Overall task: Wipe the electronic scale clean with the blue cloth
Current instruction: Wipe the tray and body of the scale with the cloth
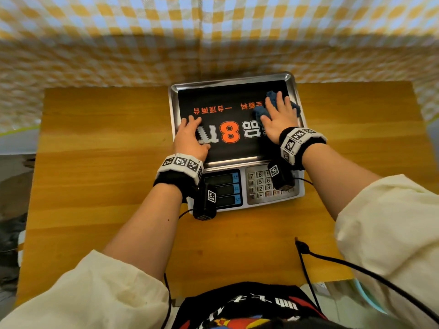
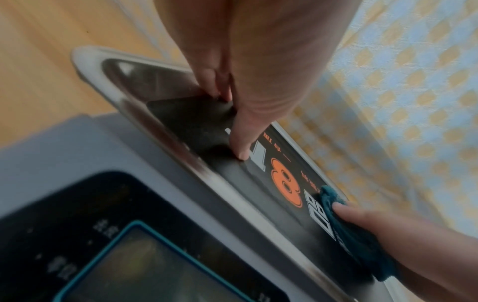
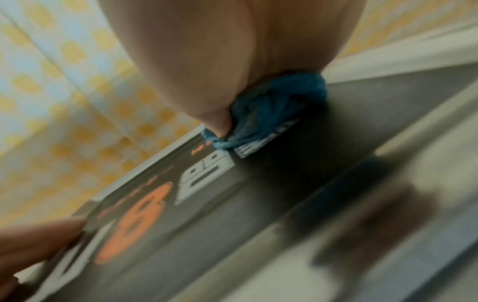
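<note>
The electronic scale point(image 1: 237, 141) sits at the far middle of your wooden bench point(image 1: 95, 176), its back edge against the yellow-and-white checked cloth point(image 1: 142, 43) that hangs behind. Its steel weighing tray point(image 1: 173, 103) carries a black sheet with a large orange 8 point(image 1: 230, 134) and white and orange characters, printed upside down from where you stand. Below the tray, on the near face, are three display windows point(image 1: 223, 189) with blue trim on the left and a number keypad point(image 1: 260, 184) on the right.

Your right hand point(image 1: 278, 115) lies flat on the blue cloth point(image 1: 259, 111) at the far right part of the tray, fingers spread and straight, palm pressing down; this grip is open, not closed around the fabric. The cloth is bunched under the palm and shows past the fingers and at both sides of the hand. The right wrist view, which is blurred, shows it crumpled point(image 3: 261, 114) beneath the heel of the hand, over the white characters.

Your left hand point(image 1: 191, 138) rests flat on the left part of the tray, fingers extended toward the far left rim, holding nothing. The left wrist view shows a fingertip point(image 2: 243, 153) pressed onto the black sheet beside the orange 8.

Both wrists wear black bands with square markers, and a black cable point(image 1: 356, 264) runs across the near right of the bench.
</note>
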